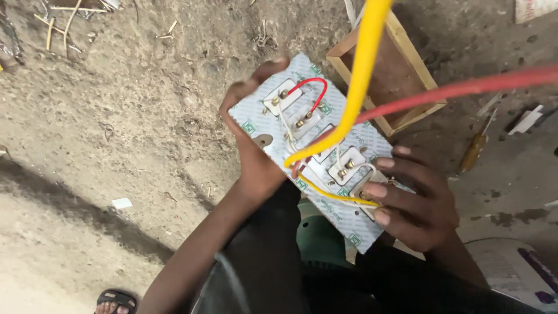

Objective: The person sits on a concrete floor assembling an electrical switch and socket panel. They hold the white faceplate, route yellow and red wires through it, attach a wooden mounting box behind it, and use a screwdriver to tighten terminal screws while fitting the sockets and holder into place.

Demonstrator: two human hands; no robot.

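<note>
Fingertips [381, 191] of the right hand [415, 203] pressed down on the lower end of a rectangular switch board [354, 224], three of them lined along the edge of a white switch back [365, 183], while the palm wrapped under the board's right side. That hand was closed on the board. Opposite, the left hand [256, 139] cupped the board's upper left edge, its thumb [268, 68] hooked over the top corner and the rest of its fingers hidden behind the sheet, so it too was clamped on the board. Between the two hands the board lay tilted, back side up, above the person's lap.

Its surface was covered in pale, glossy printed film with small green squares. Several white plastic switch backs with brass screw terminals sat in a diagonal row. A short red wire loop [311, 87] arched between two upper terminals, thin white wires joined others, and a thin yellow wire [331, 195] ran along the lower switches toward the right fingertips.

A thick yellow cable [363, 64] rose from the board's middle out of the top of the view, and a thick red cable [465, 87] stretched away to the right. Behind the board lay an open wooden box frame [401, 70] on rough, dusty ground [116, 116]. A screwdriver [475, 146] with an amber handle lay to the right.
</note>
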